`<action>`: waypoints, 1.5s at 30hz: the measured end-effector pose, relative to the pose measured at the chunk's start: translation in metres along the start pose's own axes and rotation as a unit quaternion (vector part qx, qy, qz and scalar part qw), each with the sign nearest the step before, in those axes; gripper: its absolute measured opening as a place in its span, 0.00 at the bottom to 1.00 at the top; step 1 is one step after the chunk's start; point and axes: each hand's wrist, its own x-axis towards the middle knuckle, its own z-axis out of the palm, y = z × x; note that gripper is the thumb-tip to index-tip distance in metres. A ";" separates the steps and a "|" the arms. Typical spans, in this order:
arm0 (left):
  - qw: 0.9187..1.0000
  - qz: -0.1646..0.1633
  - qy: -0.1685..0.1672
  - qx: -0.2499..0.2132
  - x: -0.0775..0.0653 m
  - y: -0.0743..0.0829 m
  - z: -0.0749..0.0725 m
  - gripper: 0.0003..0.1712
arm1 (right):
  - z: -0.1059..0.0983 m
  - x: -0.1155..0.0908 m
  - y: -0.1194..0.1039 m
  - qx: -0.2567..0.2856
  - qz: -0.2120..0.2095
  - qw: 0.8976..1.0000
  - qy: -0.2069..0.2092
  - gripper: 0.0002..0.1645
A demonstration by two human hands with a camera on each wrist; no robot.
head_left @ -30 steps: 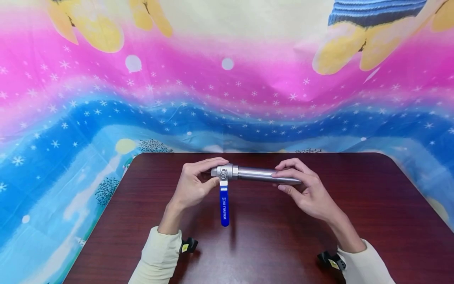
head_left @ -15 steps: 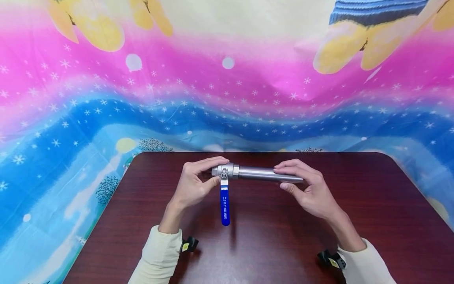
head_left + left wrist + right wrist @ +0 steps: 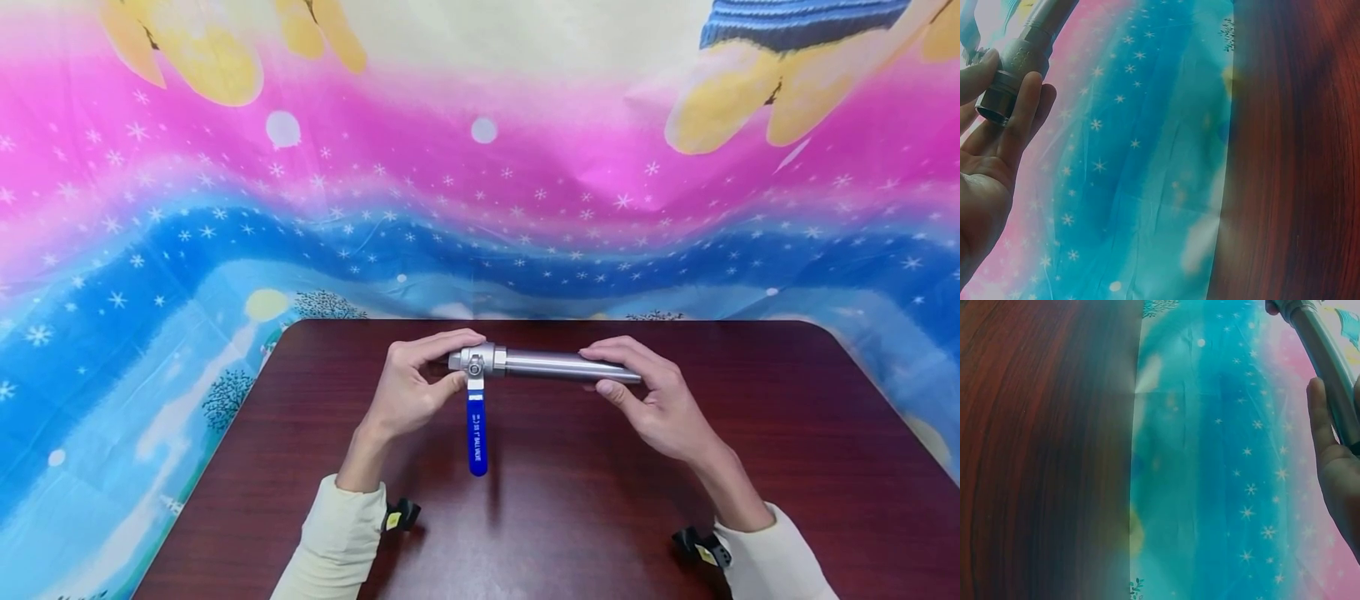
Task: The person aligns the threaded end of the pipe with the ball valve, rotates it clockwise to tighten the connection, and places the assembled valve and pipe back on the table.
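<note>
A metal ball valve [image 3: 477, 362] with a blue lever handle [image 3: 477, 435] is held up over the table in the head view. The lever points toward the person and bears white lettering. From the valve's right side a smooth steel pipe [image 3: 551, 365] extends, lying nearly level. My left hand [image 3: 408, 392] pinches the valve body between thumb and fingers. In the left wrist view, the valve's open end [image 3: 999, 106] faces the palm. My right hand [image 3: 660, 404] grips the pipe's far end, fingers over the top and thumb at the near side.
The dark red wooden table [image 3: 570, 517] has rounded far corners. Behind it hangs a pink and blue cloth [image 3: 480, 200] with printed snowflakes. Black wrist cameras [image 3: 402, 515] sit by both pale sleeves [image 3: 341, 533].
My right hand's spread fingers have drawn together on the pipe, and its thumb has moved up against it. The left hand and valve have stayed nearly still.
</note>
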 end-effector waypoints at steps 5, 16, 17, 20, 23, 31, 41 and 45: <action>1.000 0.011 0.003 0.003 0.001 -0.001 0.001 0.29 | 0.002 0.001 -0.002 0.006 0.009 1.000 -0.010 0.32; 1.000 0.021 -0.001 0.016 0.000 -0.002 0.002 0.28 | 0.005 0.001 -0.004 -0.045 0.017 0.999 -0.003 0.34; 1.000 0.021 -0.001 0.018 0.000 -0.002 0.002 0.28 | 0.005 0.001 -0.003 -0.050 0.015 0.999 -0.001 0.34; 1.000 0.020 -0.003 0.018 0.001 -0.001 0.002 0.28 | 0.004 0.000 -0.002 -0.063 0.009 0.998 0.003 0.32; 1.000 0.018 -0.005 0.013 0.001 0.000 0.002 0.28 | 0.003 0.000 -0.003 -0.064 0.013 0.998 0.002 0.31; 1.000 0.012 -0.006 -0.004 0.001 -0.001 0.003 0.28 | 0.001 0.001 -0.004 -0.051 0.016 0.999 0.000 0.32; 1.000 0.016 -0.002 0.002 0.002 -0.001 0.003 0.27 | 0.001 0.001 -0.005 -0.056 0.029 0.998 0.004 0.33; 1.000 0.016 -0.002 0.007 0.002 0.000 0.003 0.27 | 0.000 0.001 -0.005 -0.062 0.029 0.998 0.003 0.33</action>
